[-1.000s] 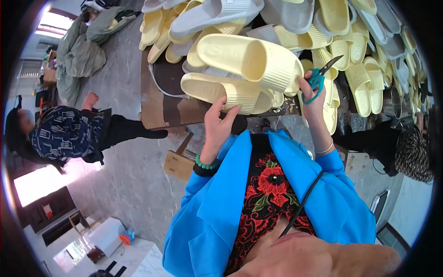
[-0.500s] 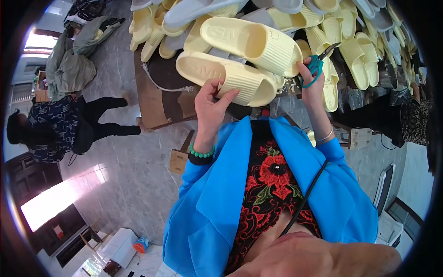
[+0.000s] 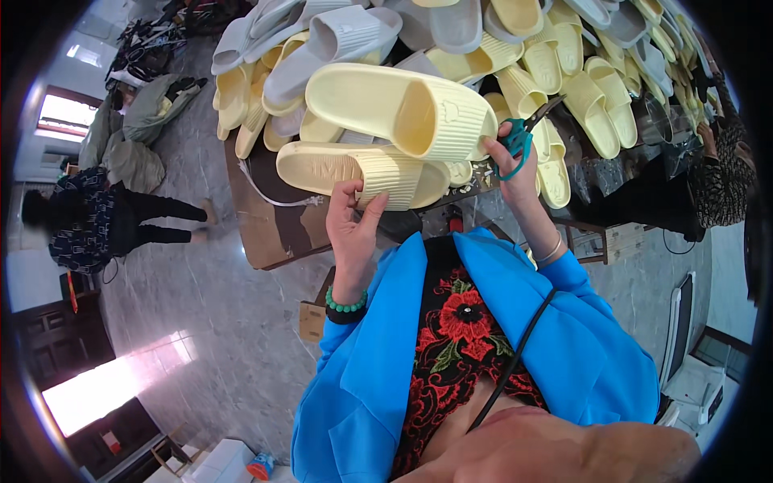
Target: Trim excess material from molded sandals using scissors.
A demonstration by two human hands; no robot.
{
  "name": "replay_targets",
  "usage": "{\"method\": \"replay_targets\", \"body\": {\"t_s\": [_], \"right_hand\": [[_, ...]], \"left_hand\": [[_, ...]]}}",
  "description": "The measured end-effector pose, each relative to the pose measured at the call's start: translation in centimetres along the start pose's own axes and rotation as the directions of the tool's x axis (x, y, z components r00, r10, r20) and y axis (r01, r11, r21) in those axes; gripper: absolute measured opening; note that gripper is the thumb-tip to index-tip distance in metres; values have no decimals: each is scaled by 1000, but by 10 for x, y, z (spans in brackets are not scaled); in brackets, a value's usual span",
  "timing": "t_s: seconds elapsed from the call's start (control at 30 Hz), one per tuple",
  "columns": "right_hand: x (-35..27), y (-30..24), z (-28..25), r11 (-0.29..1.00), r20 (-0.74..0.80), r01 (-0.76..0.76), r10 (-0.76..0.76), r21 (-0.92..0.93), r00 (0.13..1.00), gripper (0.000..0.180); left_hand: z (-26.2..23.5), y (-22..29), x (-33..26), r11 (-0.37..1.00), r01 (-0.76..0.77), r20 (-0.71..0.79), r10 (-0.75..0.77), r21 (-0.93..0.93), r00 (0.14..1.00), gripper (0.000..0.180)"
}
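My left hand (image 3: 352, 237) is closed on the ribbed strap of a pale yellow slipper (image 3: 318, 165), thumb on its near side. A second yellow slipper (image 3: 358, 92) lies just beyond it, sole side down, partly overlapping the first. My right hand (image 3: 518, 179) grips teal-handled scissors (image 3: 519, 145), whose dark blades point away to the far right. Its thumb and a fingertip meet the toe end of the far slipper. Small pale trimmings (image 3: 481, 173) lie on the table by the toes. Another slipper toe shows partly hidden beneath the held one.
Yellow and grey slippers (image 3: 459, 28) are heaped across the far side of the brown table (image 3: 278, 237). A white cord (image 3: 270, 197) lies on its left part. A person (image 3: 88, 217) stands at the left; another (image 3: 721, 181) is at the right. A wooden stool (image 3: 312, 320) stands below the table.
The view has shifted, so the table sits lower and farther left. The slipper in my left hand has turned slightly and lies more level. Both hands keep their hold.
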State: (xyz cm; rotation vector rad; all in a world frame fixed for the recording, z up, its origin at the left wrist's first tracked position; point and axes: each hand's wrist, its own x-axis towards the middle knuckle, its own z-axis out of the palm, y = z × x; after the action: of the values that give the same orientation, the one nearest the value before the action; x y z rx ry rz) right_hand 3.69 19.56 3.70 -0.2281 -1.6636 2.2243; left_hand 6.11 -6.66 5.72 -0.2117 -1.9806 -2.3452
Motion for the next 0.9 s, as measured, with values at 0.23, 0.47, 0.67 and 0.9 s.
{"method": "replay_targets", "body": {"t_s": [0.23, 0.47, 0.67, 0.9], "right_hand": [[-8, -10, -4, 974, 10, 176, -176, -141, 984, 28], [-7, -22, -11, 993, -9, 10, -11, -117, 1000, 27], [7, -31, -18, 985, -38, -120, 125, 127, 991, 23], [11, -31, -16, 932, -32, -252, 270, 262, 962, 23]], "left_hand": [[5, -10, 5, 998, 25, 40, -27, 63, 999, 23], [31, 0, 9, 1000, -7, 101, 8, -13, 995, 48], [36, 1, 11, 999, -37, 120, 41, -35, 992, 59], [33, 13, 12, 997, -39, 132, 47, -60, 990, 56]]}}
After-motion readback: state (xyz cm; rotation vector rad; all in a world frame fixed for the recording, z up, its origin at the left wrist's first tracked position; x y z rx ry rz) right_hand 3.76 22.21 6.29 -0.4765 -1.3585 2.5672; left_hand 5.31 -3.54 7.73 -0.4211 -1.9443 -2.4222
